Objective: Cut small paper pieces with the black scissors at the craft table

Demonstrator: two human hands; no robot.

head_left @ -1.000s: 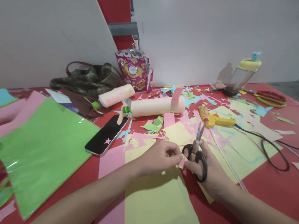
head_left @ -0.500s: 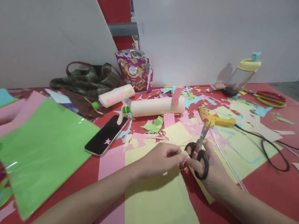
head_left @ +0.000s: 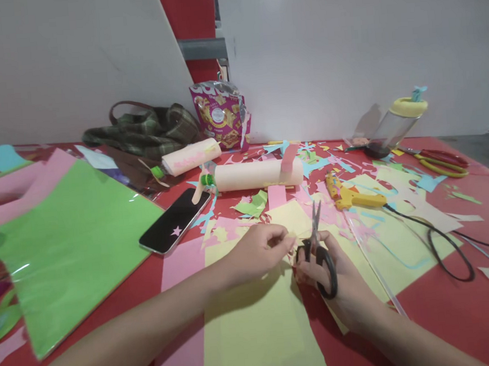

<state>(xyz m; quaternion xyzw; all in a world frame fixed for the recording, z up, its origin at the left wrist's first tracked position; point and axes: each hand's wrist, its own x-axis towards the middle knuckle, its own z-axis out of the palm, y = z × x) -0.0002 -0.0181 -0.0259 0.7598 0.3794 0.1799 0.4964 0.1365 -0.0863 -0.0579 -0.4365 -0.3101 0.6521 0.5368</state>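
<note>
Black-handled scissors (head_left: 330,275) are in my right hand (head_left: 347,282), its fingers through and around the loops. Their blades (head_left: 316,218) point up and away from me, slightly parted. My left hand (head_left: 262,252) is closed in a pinch on a small scrap of pale paper (head_left: 292,241), partly hidden by the fingertips. Its fingertips are close to the scissor loops. Under both hands lie a large yellow paper sheet (head_left: 256,328) and a pink sheet (head_left: 177,323). A narrow yellow paper piece (head_left: 339,322) shows below my right hand.
A phone (head_left: 173,222) with a pink star on it lies left of my hands. Beyond are a paper-wrapped bottle (head_left: 252,175), another wrapped bottle (head_left: 194,156) and a snack bag (head_left: 221,117). A yellow glue gun (head_left: 358,198) with its black cord (head_left: 429,242) lies right. Scraps surround them.
My right hand has shifted slightly left, and the scissors have turned to point more straight ahead. My left fingertips have moved a little up and left, apart from my right fingertips.
</note>
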